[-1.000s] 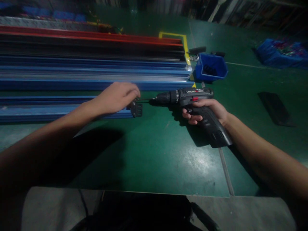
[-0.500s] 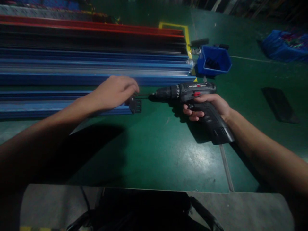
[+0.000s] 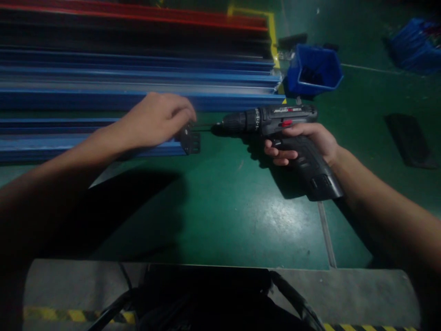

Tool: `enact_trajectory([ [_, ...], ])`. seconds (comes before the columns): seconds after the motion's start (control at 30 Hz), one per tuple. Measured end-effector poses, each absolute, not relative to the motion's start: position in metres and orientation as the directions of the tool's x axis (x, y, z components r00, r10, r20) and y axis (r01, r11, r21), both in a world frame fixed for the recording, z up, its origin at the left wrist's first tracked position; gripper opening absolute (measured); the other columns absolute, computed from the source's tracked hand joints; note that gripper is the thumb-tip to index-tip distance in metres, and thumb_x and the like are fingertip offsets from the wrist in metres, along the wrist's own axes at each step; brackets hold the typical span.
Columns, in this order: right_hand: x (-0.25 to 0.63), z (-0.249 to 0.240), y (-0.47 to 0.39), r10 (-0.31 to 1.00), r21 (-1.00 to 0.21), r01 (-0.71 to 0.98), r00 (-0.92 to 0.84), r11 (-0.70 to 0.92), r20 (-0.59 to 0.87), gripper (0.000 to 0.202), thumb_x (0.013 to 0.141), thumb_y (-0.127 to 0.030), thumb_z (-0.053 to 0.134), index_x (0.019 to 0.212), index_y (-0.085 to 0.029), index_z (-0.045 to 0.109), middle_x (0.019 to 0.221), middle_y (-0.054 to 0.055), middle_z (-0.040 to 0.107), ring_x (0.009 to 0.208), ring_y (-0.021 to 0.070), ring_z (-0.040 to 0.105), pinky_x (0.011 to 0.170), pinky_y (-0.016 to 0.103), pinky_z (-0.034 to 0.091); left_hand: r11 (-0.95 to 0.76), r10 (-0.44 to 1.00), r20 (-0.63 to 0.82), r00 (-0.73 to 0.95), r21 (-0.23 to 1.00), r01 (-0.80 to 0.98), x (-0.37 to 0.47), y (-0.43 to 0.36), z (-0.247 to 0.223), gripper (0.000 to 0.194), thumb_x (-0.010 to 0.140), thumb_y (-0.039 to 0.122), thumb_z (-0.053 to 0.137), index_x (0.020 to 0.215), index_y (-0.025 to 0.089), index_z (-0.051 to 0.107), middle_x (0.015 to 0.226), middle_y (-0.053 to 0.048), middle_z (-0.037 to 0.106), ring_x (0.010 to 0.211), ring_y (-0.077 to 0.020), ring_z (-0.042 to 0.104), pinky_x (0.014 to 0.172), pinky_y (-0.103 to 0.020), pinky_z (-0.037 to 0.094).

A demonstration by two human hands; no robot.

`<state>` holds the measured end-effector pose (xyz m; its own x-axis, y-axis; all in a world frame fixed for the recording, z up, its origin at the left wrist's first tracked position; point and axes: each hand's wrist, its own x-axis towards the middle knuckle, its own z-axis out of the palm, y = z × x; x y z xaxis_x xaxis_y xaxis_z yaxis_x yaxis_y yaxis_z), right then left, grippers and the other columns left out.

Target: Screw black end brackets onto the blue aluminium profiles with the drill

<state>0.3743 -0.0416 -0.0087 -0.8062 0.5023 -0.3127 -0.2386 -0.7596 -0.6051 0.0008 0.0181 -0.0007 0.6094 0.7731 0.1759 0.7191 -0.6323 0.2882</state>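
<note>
Green bench point(image 3: 223, 207); black pistol-shaped drill point(image 3: 277, 120), likely hefty, handle point(image 3: 306, 163) best, clasped in your right hand point(image 3: 325, 142); left hand point(image 3: 151, 120) at black slotted bracket point(image 3: 188, 142), hold unclear.

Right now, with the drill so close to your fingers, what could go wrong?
The bit could slip and poke the left hand, whose fingers are right by its tip. The drill might also twist, since only the right hand holds it.

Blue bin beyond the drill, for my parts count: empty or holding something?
Holding something: dark pieces lie low in the blue bin, its inner walls bare above them.
</note>
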Motion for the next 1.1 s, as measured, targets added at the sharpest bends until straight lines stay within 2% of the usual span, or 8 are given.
enact_trajectory([
  [0.3,0.376,-0.01,-0.0407,0.493,-0.574,-0.253,-0.813,-0.779,-0.311,0.027,0.101,-0.02,0.053,0.118,0.0,0.057,0.1,0.013,0.07,0.068,0.0108,0.064,0.075,0.029,0.06,-0.635,0.771,0.179,0.611,0.289,0.716,0.0009,0.0175,0.0007,0.05,0.102,0.043,0.037,0.104,0.014,0.078,0.101,-0.008,0.077,0.093,-0.0231,0.069,0.088,-0.034,0.048],
  [0.63,0.3754,-0.0101,-0.0409,0.486,-0.574,-0.258,-0.825,-0.777,-0.288,0.028,0.101,-0.02,0.055,0.119,0.002,0.055,0.1,0.014,0.071,0.069,0.0103,0.067,0.078,0.027,0.06,-0.617,0.785,0.16,0.599,0.298,0.729,0.0008,0.0178,-0.0004,0.052,0.102,0.044,0.036,0.107,0.013,0.078,0.102,-0.008,0.076,0.096,-0.0218,0.068,0.095,-0.035,0.048],
  [1.1,0.3762,-0.0122,-0.0404,0.5,-0.589,-0.259,-0.816,-0.765,-0.29,0.028,0.101,-0.022,0.054,0.119,0.0,0.054,0.1,0.014,0.069,0.068,0.0102,0.065,0.076,0.028,0.06,-0.618,0.784,0.162,0.599,0.284,0.733,-0.0003,0.0186,-0.0006,0.053,0.101,0.045,0.035,0.106,0.013,0.077,0.101,-0.007,0.075,0.096,-0.0211,0.068,0.096,-0.035,0.049],
])
